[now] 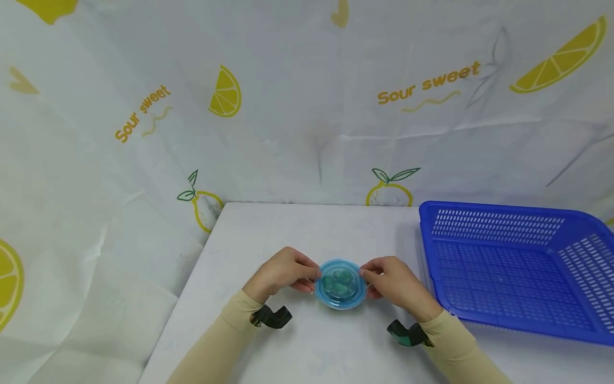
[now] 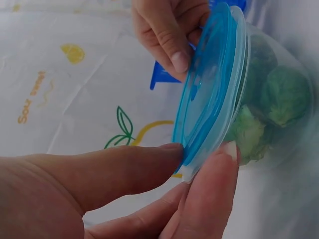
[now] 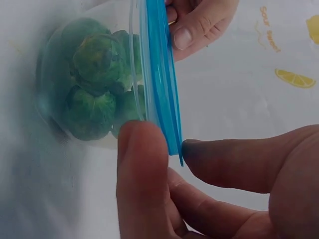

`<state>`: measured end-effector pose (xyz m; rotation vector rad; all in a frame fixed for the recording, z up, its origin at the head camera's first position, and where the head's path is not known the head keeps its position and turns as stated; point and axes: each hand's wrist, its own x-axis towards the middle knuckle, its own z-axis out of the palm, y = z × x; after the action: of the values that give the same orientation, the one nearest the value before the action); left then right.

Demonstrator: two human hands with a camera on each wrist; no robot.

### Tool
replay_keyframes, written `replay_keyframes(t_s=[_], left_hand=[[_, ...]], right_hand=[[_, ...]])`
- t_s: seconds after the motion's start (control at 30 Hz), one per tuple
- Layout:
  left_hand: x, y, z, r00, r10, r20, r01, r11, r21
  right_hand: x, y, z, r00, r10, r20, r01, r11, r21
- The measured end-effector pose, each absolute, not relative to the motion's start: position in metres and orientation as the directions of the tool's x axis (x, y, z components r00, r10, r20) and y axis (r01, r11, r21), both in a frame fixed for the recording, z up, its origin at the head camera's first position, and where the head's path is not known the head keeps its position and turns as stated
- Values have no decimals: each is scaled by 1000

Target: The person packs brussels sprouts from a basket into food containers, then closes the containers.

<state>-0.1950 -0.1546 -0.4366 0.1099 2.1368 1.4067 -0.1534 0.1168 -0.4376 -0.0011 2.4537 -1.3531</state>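
Observation:
A clear round plastic bowl (image 3: 55,104) with a translucent blue lid (image 1: 341,262) stands on the white table in front of me. Several green Brussels sprouts (image 3: 98,62) show through its wall. My left hand (image 1: 288,271) pinches the left edge of the lidded bowl, thumb on the lid and a finger beneath the rim. At the opposite edge, my right hand (image 1: 395,280) pinches lid and rim the same way. In both wrist views the lid lies over the bowl's rim; whether it is fully snapped down I cannot tell.
A blue perforated plastic basket (image 1: 508,272) stands to the right on the white table (image 1: 268,226), close to my right forearm. Behind the table hangs a white cloth (image 1: 297,106) printed with lemons and lettering. A black camera mount (image 1: 273,317) is strapped to each wrist.

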Motion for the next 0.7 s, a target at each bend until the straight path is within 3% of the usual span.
replay_keyframes(t_s=[0.7], left_hand=[[-212, -161, -454, -890, 263, -372, -282, 324, 903]], right_hand=[[-176, 105, -457, -963, -85, -256, 215, 336, -917]])
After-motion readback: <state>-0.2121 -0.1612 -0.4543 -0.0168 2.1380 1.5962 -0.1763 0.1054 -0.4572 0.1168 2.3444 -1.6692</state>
